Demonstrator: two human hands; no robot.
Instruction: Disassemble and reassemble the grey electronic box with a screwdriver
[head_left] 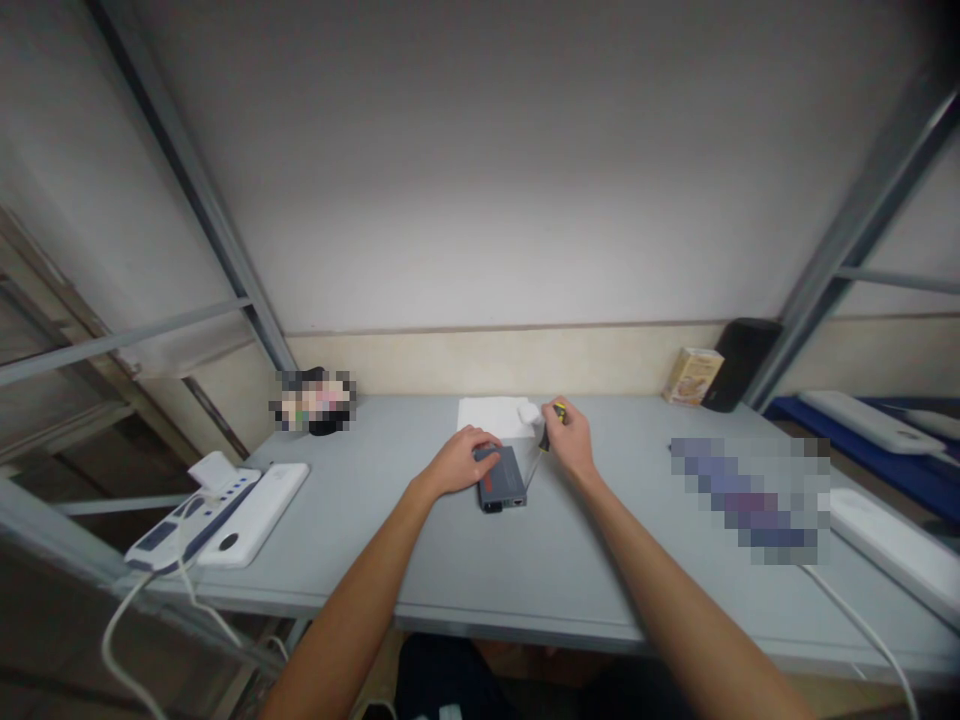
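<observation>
A small dark grey box (502,476) with ports on its near side lies flat on the grey table (517,570). My left hand (466,461) rests on the box's left and upper edge, fingers partly spread over it. In my right hand (570,436) is a screwdriver (545,438) with a black and yellow handle, its shaft pointing down to the box's right near corner. White paper (487,412) lies behind the box, with a small white item (528,412) on its right part.
A power strip (196,520) and a white device (262,515) lie at the left. A yellow box (691,377) and a black speaker-like object (742,365) stand back right. Blurred items lie on both sides. White cables hang over the front edge.
</observation>
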